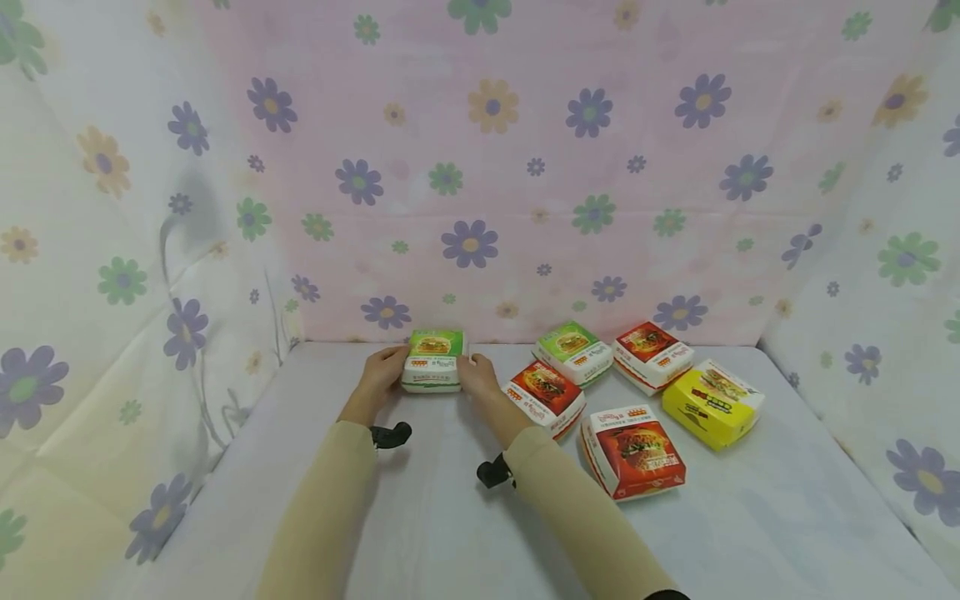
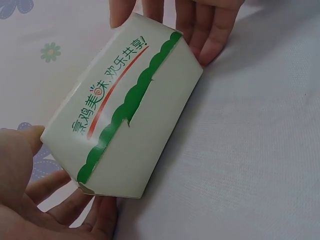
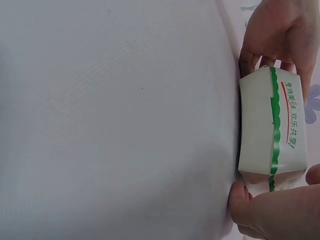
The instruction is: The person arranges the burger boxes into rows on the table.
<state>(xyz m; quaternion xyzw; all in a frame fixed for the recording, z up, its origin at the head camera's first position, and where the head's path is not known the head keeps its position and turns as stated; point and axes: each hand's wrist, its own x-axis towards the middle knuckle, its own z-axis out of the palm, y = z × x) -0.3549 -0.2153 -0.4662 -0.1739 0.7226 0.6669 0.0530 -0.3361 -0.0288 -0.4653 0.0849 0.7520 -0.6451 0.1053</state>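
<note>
A green and white burger box (image 1: 433,362) sits at the back of the table, left of the middle. My left hand (image 1: 381,372) grips its left end, and my right hand (image 1: 482,379) grips its right end. In the left wrist view, the white front of the box with a green scalloped band faces the camera; left thumb and fingers (image 2: 65,205) are curled about the near end. From the right wrist, the box appears level on the cloth, held between both hands, its lid closed. What is inside cannot be seen.
To the right stand another green burger box (image 1: 573,353), a red box (image 1: 652,357) at the back, a red box (image 1: 545,398) by my right forearm, a red box (image 1: 635,452) nearer the front and a yellow box (image 1: 712,404). A flowered curtain (image 1: 480,183) rises behind the white table (image 1: 442,517).
</note>
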